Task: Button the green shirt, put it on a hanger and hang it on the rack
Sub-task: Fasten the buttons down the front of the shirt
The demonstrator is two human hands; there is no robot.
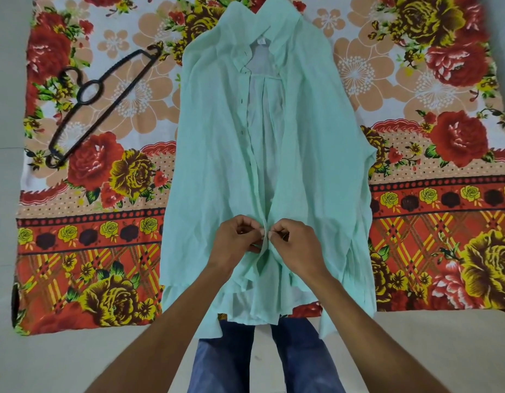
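Head view: the green shirt [316,154] lies flat, front up, across the middle of a floral cloth [415,80] spread on the floor [61,358], collar toward the far edge, hem hanging over the near edge. Its front is open along most of its length. Near the hem, the left hand [235,241] and right hand [295,245] meet at the placket, each grip pinched closed on one front edge of the shirt, fingertips nearly touching. A black hanger [95,106] lies on the cloth toward its far left corner, well apart from the shirt.
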